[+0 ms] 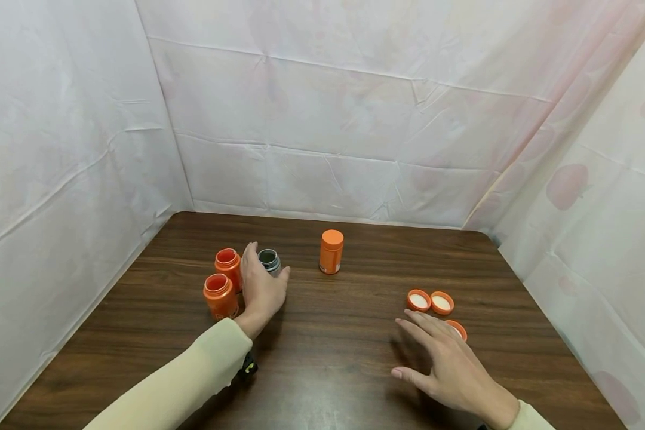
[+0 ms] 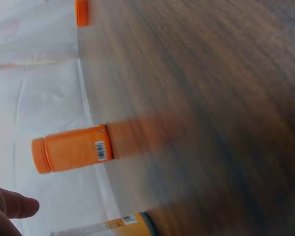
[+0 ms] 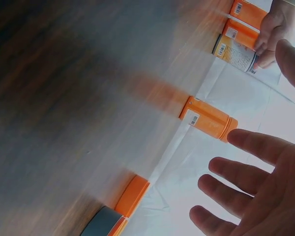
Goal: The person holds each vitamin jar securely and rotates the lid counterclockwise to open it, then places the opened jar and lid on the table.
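My left hand (image 1: 263,289) is around an uncapped bottle with a dark mouth (image 1: 269,260), fingers along its left side and thumb by its right. In the right wrist view this bottle (image 3: 234,53) shows a yellow and pale label, and the left hand (image 3: 277,34) is at its neck. Two uncapped orange bottles (image 1: 227,263) (image 1: 221,298) stand just left of that hand. My right hand (image 1: 451,364) hovers over the table with fingers spread, holding nothing. Close to its fingertips lie orange caps with white insides (image 1: 418,300) (image 1: 442,303), and another (image 1: 457,328) is partly hidden by it.
A capped orange bottle (image 1: 331,254) stands upright towards the back, between the two hands. In the right wrist view a dark grey cap (image 3: 102,222) lies beside an orange cap (image 3: 132,195). Pale cloth (image 1: 312,119) hangs behind and along both sides of the brown wooden table (image 1: 322,370).
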Demonstrator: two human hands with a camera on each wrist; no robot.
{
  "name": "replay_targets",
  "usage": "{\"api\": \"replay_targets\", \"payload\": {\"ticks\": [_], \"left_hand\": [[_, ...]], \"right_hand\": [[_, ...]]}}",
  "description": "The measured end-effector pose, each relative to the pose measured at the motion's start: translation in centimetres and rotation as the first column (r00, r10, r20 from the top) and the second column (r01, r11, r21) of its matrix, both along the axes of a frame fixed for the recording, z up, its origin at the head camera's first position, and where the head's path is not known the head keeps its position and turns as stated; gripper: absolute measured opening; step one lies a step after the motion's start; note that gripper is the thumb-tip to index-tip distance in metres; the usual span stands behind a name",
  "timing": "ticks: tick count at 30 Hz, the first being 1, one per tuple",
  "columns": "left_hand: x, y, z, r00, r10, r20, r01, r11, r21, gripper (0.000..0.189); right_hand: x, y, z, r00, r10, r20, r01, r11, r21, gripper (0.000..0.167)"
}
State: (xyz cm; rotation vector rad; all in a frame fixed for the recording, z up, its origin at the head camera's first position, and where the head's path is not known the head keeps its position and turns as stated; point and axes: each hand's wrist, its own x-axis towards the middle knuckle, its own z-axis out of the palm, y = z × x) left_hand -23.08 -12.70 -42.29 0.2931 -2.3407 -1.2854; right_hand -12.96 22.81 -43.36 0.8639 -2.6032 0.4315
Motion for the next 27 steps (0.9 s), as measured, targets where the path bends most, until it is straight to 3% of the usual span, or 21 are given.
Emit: {"api": "replay_targets", "payload": {"ticks": [6,11,14,19,27], "left_hand": [[0.3,0.8,0.8,0.99,-0.04,-0.133,0.028,0.995,-0.093,0.083],[0.6,1.7,1.0,0.961,-0.123,-0.249,0.087,0.985,-0.149,0.076],[0.9,2.5,1.0,0.946,-0.17,-0.276,0.127,0.978,-0.167,0.071],[1.0,3.4,0.5,0.946,-0.231,-0.228,0.198,0.967,-0.159,0.065],[0.4,4.2,-0.5,0.961,-0.274,-0.036,0.27,0.958,-0.097,0.071]], "right_hand": [[-0.1,-0.1,0.0,1.0,0.007,-0.005,-0.007,1.0,-0.013,0.077],[-0.1,-0.2,0.1,1.0,0.006,-0.004,-0.006,1.0,-0.025,0.077],[-0.1,-0.4,0.1,1.0,0.004,0.0,-0.004,1.0,-0.028,0.077],[0.0,-0.7,0.0,1.0,0.0,0.008,0.0,1.0,-0.025,0.077],[0.2,-1.0,0.0,1.0,0.003,0.029,-0.003,1.0,-0.021,0.078]]}}
